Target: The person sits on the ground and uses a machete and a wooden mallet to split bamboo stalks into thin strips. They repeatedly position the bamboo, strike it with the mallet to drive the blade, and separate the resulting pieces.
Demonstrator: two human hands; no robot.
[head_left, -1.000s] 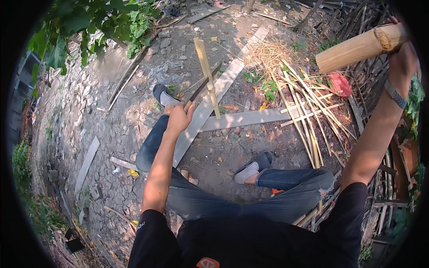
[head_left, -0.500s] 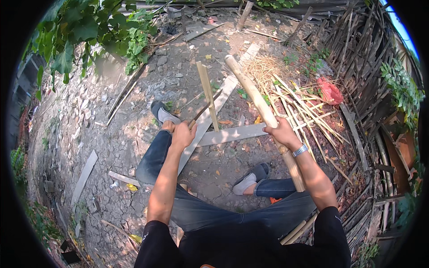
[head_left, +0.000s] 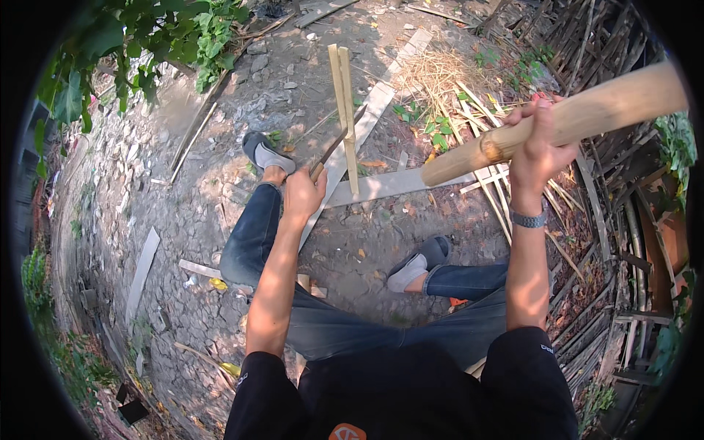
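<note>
Raised since the earlier frame, the thick bamboo club now points up and to the right, the right hand clenched around its middle. Left hand stays closed on the handle of a knife, whose blade sits in the split of an upright bamboo stick. That stick stands on a flat grey plank lying on the cracked ground between the person's two outstretched legs. Loose bamboo strips lie just right of the plank.
</note>
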